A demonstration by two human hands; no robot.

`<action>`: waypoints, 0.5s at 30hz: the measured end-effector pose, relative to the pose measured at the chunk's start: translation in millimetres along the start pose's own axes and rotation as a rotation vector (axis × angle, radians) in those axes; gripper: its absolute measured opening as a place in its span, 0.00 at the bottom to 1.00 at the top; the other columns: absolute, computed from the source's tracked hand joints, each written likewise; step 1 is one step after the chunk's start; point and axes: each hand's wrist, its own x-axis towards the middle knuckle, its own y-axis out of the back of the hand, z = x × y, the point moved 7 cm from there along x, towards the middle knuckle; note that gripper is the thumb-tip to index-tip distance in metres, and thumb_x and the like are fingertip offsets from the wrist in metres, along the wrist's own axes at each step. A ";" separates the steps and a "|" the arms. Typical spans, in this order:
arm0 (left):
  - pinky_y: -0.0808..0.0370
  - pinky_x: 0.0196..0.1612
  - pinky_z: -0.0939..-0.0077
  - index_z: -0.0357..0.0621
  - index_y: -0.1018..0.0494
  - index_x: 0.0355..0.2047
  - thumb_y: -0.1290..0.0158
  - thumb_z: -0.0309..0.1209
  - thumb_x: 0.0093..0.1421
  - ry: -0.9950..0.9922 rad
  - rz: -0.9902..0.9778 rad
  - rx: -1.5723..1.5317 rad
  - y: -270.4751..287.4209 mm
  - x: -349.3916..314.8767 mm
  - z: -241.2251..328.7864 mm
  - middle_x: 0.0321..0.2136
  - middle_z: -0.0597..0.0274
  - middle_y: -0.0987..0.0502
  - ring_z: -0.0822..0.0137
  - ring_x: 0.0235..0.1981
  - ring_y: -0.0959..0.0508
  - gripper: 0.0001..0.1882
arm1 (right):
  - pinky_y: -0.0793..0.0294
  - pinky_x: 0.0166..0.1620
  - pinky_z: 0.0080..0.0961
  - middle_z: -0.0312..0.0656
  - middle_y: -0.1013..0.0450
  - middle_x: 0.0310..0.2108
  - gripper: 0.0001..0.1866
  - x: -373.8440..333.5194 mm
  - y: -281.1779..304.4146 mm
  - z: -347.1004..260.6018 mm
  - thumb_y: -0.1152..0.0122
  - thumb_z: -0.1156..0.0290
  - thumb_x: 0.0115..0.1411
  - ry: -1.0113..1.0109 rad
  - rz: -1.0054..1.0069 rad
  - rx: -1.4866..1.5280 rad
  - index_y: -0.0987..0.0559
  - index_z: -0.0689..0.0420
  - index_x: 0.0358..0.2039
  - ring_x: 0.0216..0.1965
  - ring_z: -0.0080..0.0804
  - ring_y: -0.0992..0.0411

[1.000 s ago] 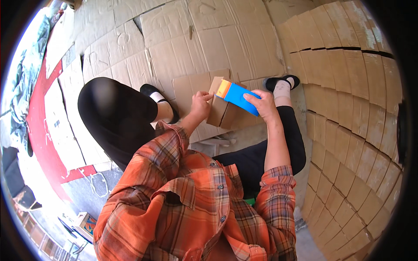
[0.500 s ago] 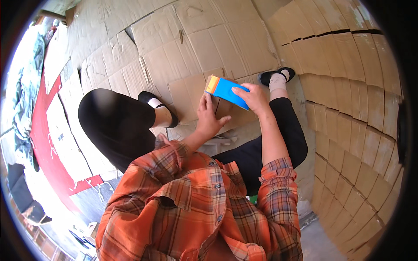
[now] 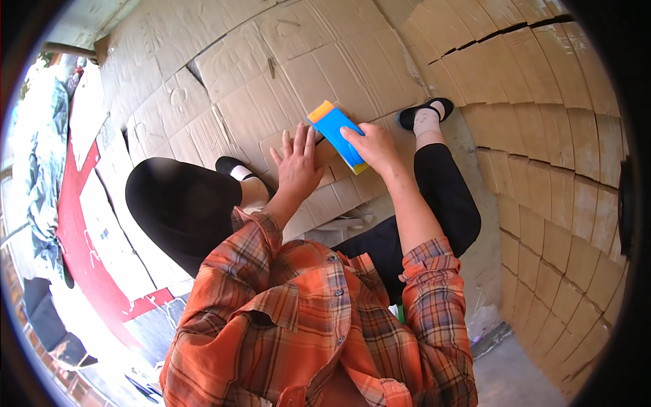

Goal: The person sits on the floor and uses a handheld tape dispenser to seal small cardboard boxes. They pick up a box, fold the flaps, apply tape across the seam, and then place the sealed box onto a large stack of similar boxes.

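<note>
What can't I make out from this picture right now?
All in the head view:
Right hand: most fingers hidden beneath the blue tool.
Left hand: its palm is turned away, so contact with the box is unclear.
Box: partly covered by the left hand and the blue tool.
Stacked cardboard: right side cut off by the dark lens rim.

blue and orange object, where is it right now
In the head view, the blue and orange object is just above the picture's middle, held in the right hand, with the left hand to its left.
</note>
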 end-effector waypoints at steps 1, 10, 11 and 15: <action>0.46 0.56 0.23 0.53 0.49 0.67 0.38 0.38 0.49 -0.002 0.013 0.005 -0.2 -2.5 0.5 0.68 0.57 0.51 0.40 0.67 0.52 0.47 | 0.30 0.31 0.32 0.48 0.25 0.22 0.28 2.5 -2.1 3.0 0.42 0.46 0.55 0.003 0.014 0.002 0.21 0.66 0.28 0.24 0.35 0.26; 0.41 0.53 0.26 0.64 0.39 0.62 0.41 0.41 0.54 -0.141 0.070 0.014 -11.3 -7.2 4.4 0.66 0.58 0.48 0.33 0.64 0.50 0.35 | 0.28 0.34 0.38 0.55 0.24 0.25 0.30 2.8 -12.6 9.7 0.44 0.45 0.52 -0.036 -0.012 0.128 0.21 0.67 0.28 0.28 0.45 0.25; 0.41 0.54 0.26 0.63 0.38 0.62 0.41 0.41 0.54 -0.141 0.068 0.008 -13.3 -6.9 3.3 0.66 0.58 0.48 0.33 0.65 0.50 0.34 | 0.27 0.36 0.40 0.58 0.24 0.26 0.30 2.2 -12.7 8.6 0.45 0.45 0.51 -0.046 -0.016 0.128 0.21 0.67 0.28 0.29 0.50 0.24; 0.41 0.54 0.26 0.60 0.38 0.61 0.42 0.41 0.54 -0.142 0.037 0.015 -16.6 -5.1 3.3 0.67 0.58 0.48 0.33 0.65 0.50 0.34 | 0.29 0.30 0.33 0.49 0.25 0.22 0.29 4.7 -15.2 11.5 0.42 0.47 0.53 -0.040 0.003 0.139 0.21 0.67 0.29 0.25 0.35 0.25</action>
